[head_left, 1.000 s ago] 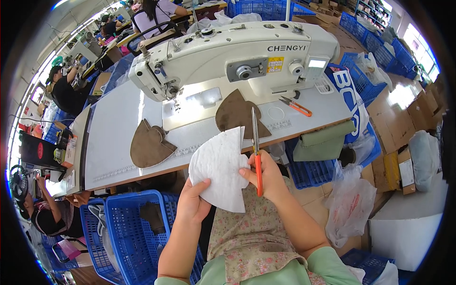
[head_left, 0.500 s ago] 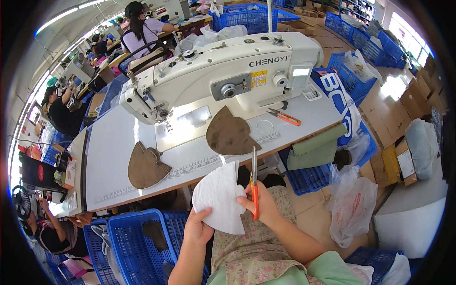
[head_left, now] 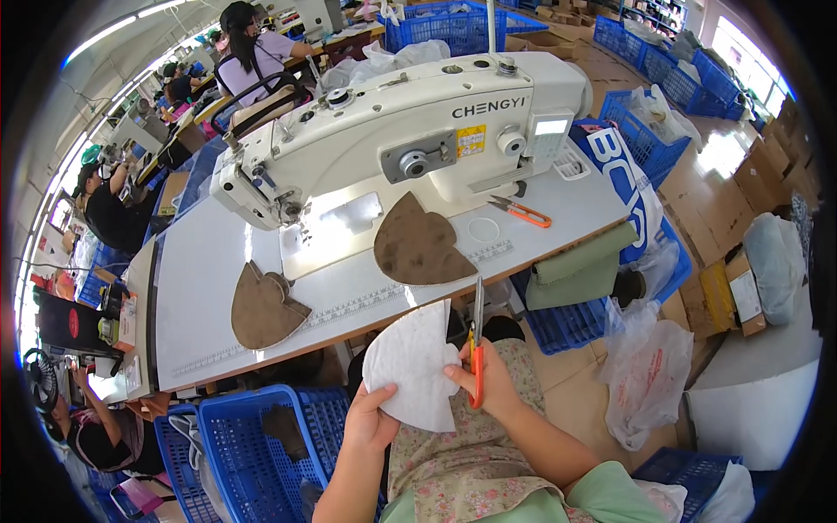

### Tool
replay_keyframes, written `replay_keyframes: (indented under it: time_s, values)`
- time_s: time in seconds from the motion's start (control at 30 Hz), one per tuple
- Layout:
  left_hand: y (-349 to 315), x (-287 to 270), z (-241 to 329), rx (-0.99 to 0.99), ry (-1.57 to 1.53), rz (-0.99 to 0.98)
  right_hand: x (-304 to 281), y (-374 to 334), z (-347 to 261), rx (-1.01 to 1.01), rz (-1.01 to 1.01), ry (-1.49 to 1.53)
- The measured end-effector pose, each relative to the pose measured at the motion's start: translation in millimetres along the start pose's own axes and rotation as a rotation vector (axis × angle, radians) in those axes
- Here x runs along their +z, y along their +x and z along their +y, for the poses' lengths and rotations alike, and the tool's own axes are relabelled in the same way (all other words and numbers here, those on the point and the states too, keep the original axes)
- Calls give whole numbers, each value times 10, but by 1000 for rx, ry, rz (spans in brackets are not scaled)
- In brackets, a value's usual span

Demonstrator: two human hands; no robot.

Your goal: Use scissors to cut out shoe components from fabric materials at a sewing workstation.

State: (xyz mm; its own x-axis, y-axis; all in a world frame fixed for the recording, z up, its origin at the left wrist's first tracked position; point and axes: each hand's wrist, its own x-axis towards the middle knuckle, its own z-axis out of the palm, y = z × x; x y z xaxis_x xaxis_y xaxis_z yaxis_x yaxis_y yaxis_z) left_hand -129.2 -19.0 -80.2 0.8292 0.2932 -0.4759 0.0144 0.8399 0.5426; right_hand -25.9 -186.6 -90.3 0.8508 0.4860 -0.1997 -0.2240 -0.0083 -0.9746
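Note:
Over my lap I hold a white, fan-shaped piece of padding cloth (head_left: 417, 370) with notches along its right side. My left hand (head_left: 373, 418) pinches its lower left edge, thumb on top. In my right hand (head_left: 493, 379) are orange-handled scissors (head_left: 478, 349), blades together and pointing away from me. My right thumb also touches the cloth's right edge. Beyond my hands, one brown fabric piece (head_left: 418, 248) lies on the white table (head_left: 200, 301), its lower tip near the scissor blades. A second, folded-looking brown fabric piece (head_left: 266, 309) lies further left.
A white sewing machine (head_left: 366, 131) stands across the table, with orange-handled thread snips (head_left: 520, 212) by its base. Blue baskets (head_left: 253, 436) sit below left, and green cloth (head_left: 580, 275) hangs over a basket at right. Other people work in the left background.
The white cloth and scissors have shifted slightly to the right, and the cloth has tilted a little clockwise. Both hands keep their holds. The brown pieces stay where they lay.

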Motion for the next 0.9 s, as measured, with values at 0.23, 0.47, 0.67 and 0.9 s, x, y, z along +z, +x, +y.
replay_keyframes:
  time_s: [0.23,0.47,0.67,0.9]
  values:
    - [-31,45,46,30,10,-39,14,-2,-11,-32,3,-25]
    - [-90,150,67,75,63,-52,33,-4,-1,-62,41,70]
    - [-109,171,74,72,52,-23,19,-37,-97,-34,25,35]
    - [-69,82,25,47,35,-2,17,-28,67,-11,-2,80]
